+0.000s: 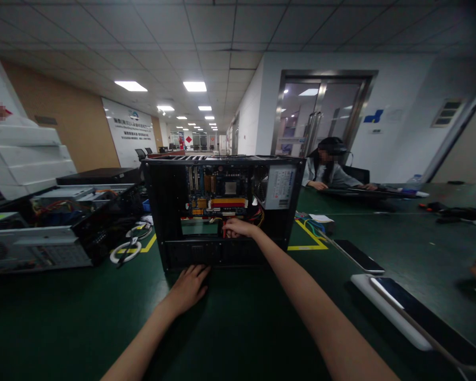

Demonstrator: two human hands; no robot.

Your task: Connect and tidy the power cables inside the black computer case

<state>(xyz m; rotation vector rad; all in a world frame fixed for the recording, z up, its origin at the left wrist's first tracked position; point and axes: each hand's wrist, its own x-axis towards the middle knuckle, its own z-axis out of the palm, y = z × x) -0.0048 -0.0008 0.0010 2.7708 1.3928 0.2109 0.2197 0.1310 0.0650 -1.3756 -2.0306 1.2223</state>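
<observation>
A black computer case (192, 255) stands upright before me with its side open. Inside it sit a motherboard (218, 177) with red and yellow memory slots (228, 203), and a labelled power supply (281, 186) at the upper right. My right hand (240, 228) reaches into the lower part of the case, fingers curled in near a bit of red and a dark part; what they grip is hidden. Coloured wires (257, 214) hang just above that wrist. Lying on the table, my left hand (188, 288) has its fingers spread, their tips at the case's bottom edge.
Another opened computer case (51, 248) lies at the left, beside a coiled white cable (126, 252). Yellow tape (307, 247) marks the green table. Phone-like dark slabs (359, 255) and a white device (388, 309) lie at the right. A person (327, 166) sits across the table.
</observation>
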